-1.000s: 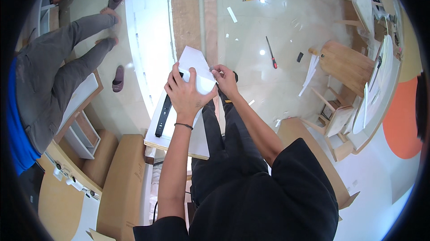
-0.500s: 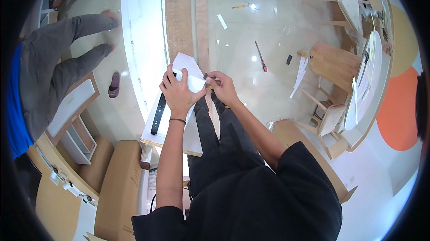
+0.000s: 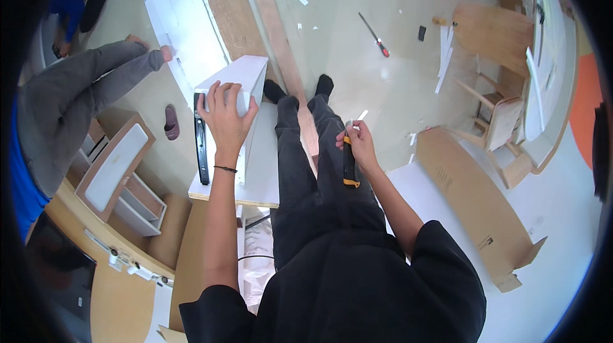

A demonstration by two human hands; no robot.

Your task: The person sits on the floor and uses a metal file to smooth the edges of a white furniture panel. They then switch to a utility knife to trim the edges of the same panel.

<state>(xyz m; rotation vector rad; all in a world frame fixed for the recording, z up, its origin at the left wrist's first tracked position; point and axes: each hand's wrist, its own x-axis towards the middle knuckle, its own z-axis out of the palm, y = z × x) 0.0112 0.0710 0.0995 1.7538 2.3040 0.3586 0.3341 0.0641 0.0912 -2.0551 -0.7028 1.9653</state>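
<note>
My left hand (image 3: 225, 113) grips the top edge of a white board (image 3: 246, 84) that stands on edge on a flat white panel (image 3: 262, 183). A black metal rail (image 3: 202, 145) lies along that panel just left of my wrist. My right hand (image 3: 359, 142) is closed on a black and orange screwdriver (image 3: 348, 163), held over my right thigh, apart from the board. My legs in black trousers stretch forward between the two hands.
Another person in grey trousers sits at the left (image 3: 76, 94). Long wooden planks (image 3: 268, 17) lie ahead on the glossy floor, with a red-handled screwdriver (image 3: 375, 37). A cardboard box (image 3: 476, 202) lies to my right, wooden furniture parts (image 3: 491, 30) beyond it, and a small shelf unit (image 3: 118, 180) at the left.
My hands have separated. The right hand left the white board and drew back with the screwdriver over my thigh. The left hand stays on the board, which now stands on edge.
</note>
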